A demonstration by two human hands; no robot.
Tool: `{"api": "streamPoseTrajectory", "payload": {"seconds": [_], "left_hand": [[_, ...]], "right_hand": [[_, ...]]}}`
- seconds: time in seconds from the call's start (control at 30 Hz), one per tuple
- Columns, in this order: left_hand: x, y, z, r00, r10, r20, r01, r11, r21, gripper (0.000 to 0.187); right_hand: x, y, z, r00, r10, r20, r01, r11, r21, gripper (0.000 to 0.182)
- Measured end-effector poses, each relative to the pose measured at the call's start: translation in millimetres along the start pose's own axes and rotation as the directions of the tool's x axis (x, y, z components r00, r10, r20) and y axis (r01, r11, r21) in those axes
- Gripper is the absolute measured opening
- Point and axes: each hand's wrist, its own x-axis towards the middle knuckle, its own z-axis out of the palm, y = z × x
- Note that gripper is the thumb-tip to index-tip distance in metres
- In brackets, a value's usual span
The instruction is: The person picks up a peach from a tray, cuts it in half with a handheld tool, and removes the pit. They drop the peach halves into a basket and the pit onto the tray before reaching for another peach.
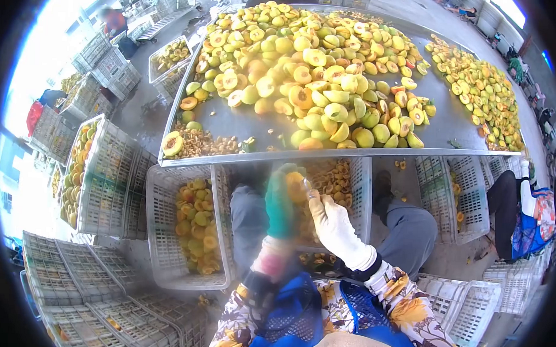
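My left hand [281,201], in a green glove, is closed on a halved yellow fruit [296,185], above a crate of fruit scraps [338,182]. In a white glove, my right hand [334,224] grips a small metal tool [306,184] whose tip is at the fruit's side. Smears on the lens blur the left hand and the fruit. Just beyond both hands runs the edge of a metal table [260,156] piled with halved yellow-green fruit [335,111].
A white crate of fruit [196,232] stands left of my legs. Stacked crates [106,180] rise farther left. More crates [451,198] are on the right, near a seated person [534,213]. Another person [115,24] is at the upper left.
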Motion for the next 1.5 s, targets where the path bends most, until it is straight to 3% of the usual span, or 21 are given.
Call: {"api": "streamPoseTrajectory", "payload": {"seconds": [0.07,0.17,0.27,0.37,0.43,0.47,0.5,0.6,0.7,0.8,0.9,0.93,1.0,1.1,1.2,1.23,1.33,1.37,1.43,1.47,1.5], "left_hand": [[-3,3,0,1.0,0.027,-0.008,-0.026,0.999,0.046,0.034],[-6,10,-1,0.999,-0.01,-0.031,0.01,1.0,0.003,0.028],[-9,1,-4,0.999,0.012,-0.034,-0.013,1.0,-0.014,0.026],[-7,1,-1,0.994,-0.052,-0.091,0.045,0.995,-0.084,0.025],[-6,-4,-4,0.983,-0.132,-0.125,0.108,0.978,-0.18,0.025],[-6,-4,-4,0.98,-0.136,-0.146,0.11,0.979,-0.172,0.025],[-6,-4,-2,0.976,-0.138,-0.169,0.11,0.98,-0.165,0.026],[-8,-12,-5,0.966,-0.155,-0.206,0.131,0.983,-0.126,0.025],[-10,-10,-4,0.964,-0.127,-0.232,0.117,0.992,-0.056,0.024],[-13,-15,-4,0.958,-0.135,-0.252,0.118,0.99,-0.081,0.024],[-16,-13,-7,0.963,-0.174,-0.204,0.15,0.98,-0.129,0.023],[-16,-12,-7,0.967,-0.187,-0.174,0.163,0.976,-0.142,0.023],[-14,-35,-17,0.969,-0.185,-0.162,0.178,0.983,-0.053,0.022],[-12,-27,-20,0.963,-0.255,-0.083,0.252,0.967,-0.046,0.021],[-7,-17,-27,0.942,-0.319,0.102,0.318,0.948,0.02,0.024],[-5,-12,-26,0.927,-0.335,0.171,0.329,0.942,0.06,0.026],[-8,6,-14,0.929,-0.299,0.219,0.327,0.939,-0.104,0.03],[-9,-4,-13,0.951,-0.298,0.079,0.308,0.928,-0.208,0.031],[-9,-30,-15,0.927,-0.317,-0.199,0.22,0.892,-0.396,0.031],[1,-10,-30,0.873,-0.479,-0.091,0.296,0.669,-0.682,0.029],[6,17,-46,0.86,-0.425,-0.284,0.247,0.832,-0.496,0.029]], "right_hand": [[3,-16,-7,0.889,0.403,0.218,-0.444,0.875,0.193,0.044],[11,-40,-25,0.684,0.562,0.465,-0.716,0.641,0.278,0.049],[8,-44,-18,0.717,0.546,0.434,-0.69,0.644,0.33,0.054],[4,-32,-6,0.735,0.575,0.36,-0.676,0.669,0.311,0.045],[0,-13,8,0.98,0.174,0.094,-0.186,0.973,0.135,0.038],[-1,-9,13,0.996,-0.085,0.003,0.085,0.996,-0.008,0.035],[-5,-7,10,0.999,-0.012,0.049,0.014,0.999,-0.047,0.024],[-7,6,16,0.995,-0.087,0.048,0.094,0.98,-0.177,0.023],[-8,-2,17,0.997,-0.064,0.05,0.065,0.997,-0.029,0.023],[-10,8,20,0.993,-0.074,0.088,0.077,0.997,-0.022,0.025],[-9,15,20,0.97,0.1,0.223,-0.101,0.995,-0.003,0.033],[-7,9,17,0.916,0.255,0.309,-0.302,0.947,0.112,0.035],[-5,-9,7,0.709,0.483,0.514,-0.668,0.695,0.267,0.04],[-4,-11,4,0.62,0.491,0.612,-0.752,0.595,0.284,0.042],[2,13,-6,0.448,0.357,0.82,-0.887,0.29,0.359,0.042],[-3,18,-6,0.427,0.237,0.873,-0.904,0.073,0.422,0.046],[-17,35,10,0.481,-0.102,0.871,-0.849,-0.304,0.433,0.049],[-19,38,14,0.518,-0.199,0.832,-0.828,-0.36,0.43,0.048],[-24,32,11,0.643,0.068,0.763,-0.737,-0.218,0.64,0.049],[-25,25,8,0.696,0.191,0.692,-0.682,-0.128,0.72,0.049],[-24,24,2,0.725,0.447,0.525,-0.675,0.31,0.669,0.045]]}}
